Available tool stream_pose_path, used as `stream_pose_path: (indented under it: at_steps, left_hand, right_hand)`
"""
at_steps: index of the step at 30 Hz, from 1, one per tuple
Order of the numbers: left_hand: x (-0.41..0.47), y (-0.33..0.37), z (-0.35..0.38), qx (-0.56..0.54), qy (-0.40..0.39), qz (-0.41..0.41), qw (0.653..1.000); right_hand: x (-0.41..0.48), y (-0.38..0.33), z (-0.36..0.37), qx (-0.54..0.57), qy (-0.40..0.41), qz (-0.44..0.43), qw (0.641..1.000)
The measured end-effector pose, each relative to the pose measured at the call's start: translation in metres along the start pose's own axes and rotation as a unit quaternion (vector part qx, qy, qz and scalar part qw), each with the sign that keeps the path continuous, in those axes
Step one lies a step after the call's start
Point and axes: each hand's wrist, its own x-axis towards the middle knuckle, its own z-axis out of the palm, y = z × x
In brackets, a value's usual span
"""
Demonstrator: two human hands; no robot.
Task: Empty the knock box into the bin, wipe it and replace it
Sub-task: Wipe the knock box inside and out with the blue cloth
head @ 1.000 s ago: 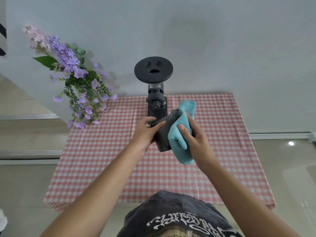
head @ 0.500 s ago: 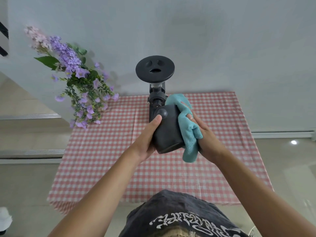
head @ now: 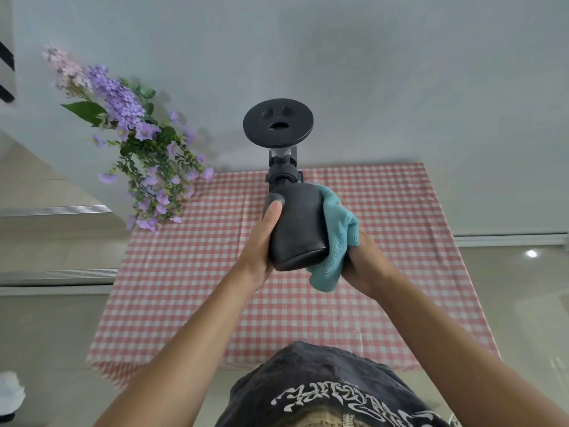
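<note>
I hold a black knock box [head: 297, 224] in the air above the table, its closed bottom turned toward me. My left hand [head: 261, 241] grips its left side, thumb lying along the wall. My right hand [head: 360, 260] presses a teal cloth [head: 337, 241] against the box's right side; the fingers are mostly hidden behind the cloth and box. The box's opening faces away and cannot be seen.
A black grinder [head: 278, 140] with a round lid stands at the back of the table, right behind the box. The red-and-white checked tablecloth [head: 191, 288] covers the table. Purple flowers [head: 144, 155] lean in at the back left. A white object [head: 10, 392] lies on the floor at bottom left.
The knock box has been turned so its bottom faces me. The cloth has slid from the front of the box round to its right side, with my right hand behind it.
</note>
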Motion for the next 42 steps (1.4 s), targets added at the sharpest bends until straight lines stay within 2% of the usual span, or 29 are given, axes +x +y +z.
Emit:
stream_pose_path:
  at_steps: [3,5,9,11,13,18,22,25,29,31,34,36,39,42]
  left_hand:
    - [0.002,0.006,-0.004,0.068,0.000,-0.008,0.998]
    - [0.003,0.010,-0.002,0.100,0.005,-0.001,0.995]
    - [0.008,0.016,0.009,0.028,0.030,-0.005,0.999]
    - [0.007,0.017,0.013,0.010,0.025,0.001,1.000]
    - [0.005,0.016,0.013,-0.022,0.031,0.001,0.999]
    - [-0.002,0.022,0.011,-0.077,0.068,0.023,0.994]
    - [-0.001,0.028,0.012,-0.058,0.057,0.014,0.997]
    - [0.007,0.033,0.012,-0.024,0.094,0.009,0.995]
    - [0.013,0.028,0.021,0.080,0.149,0.075,0.983]
    - [0.010,0.028,0.022,0.081,0.153,0.096,0.980]
    - [0.006,0.031,0.019,0.034,0.073,0.085,0.993]
    - [0.002,0.031,0.018,-0.009,0.050,0.065,0.997]
    - [0.006,0.035,0.021,-0.014,0.111,0.048,0.993]
    - [0.010,0.040,0.026,0.059,0.151,0.075,0.984]
  right_hand:
    - [0.003,-0.001,0.003,0.025,0.028,-0.015,0.999]
    - [0.000,-0.005,0.010,-0.057,0.056,-0.083,0.993]
    - [-0.005,0.003,0.023,-0.257,0.087,-0.189,0.944]
    - [-0.007,0.010,0.028,-0.282,0.085,-0.214,0.931]
    - [-0.008,0.012,0.031,-0.232,0.085,-0.219,0.944]
    - [-0.011,0.020,0.031,-0.062,0.072,-0.149,0.984]
    - [-0.011,0.012,0.024,0.063,0.054,-0.086,0.993]
    - [-0.009,0.006,0.021,-0.014,0.101,-0.116,0.988]
    - [-0.009,0.009,0.029,-0.099,0.114,-0.159,0.976]
    - [-0.009,0.011,0.030,-0.089,0.109,-0.161,0.977]
    - [-0.007,0.006,0.023,-0.035,0.097,-0.122,0.987]
    - [-0.004,0.002,0.015,-0.001,0.078,-0.097,0.992]
    - [-0.003,-0.005,0.014,0.004,0.090,-0.110,0.990]
    - [-0.005,-0.010,0.020,-0.103,0.110,-0.168,0.974]
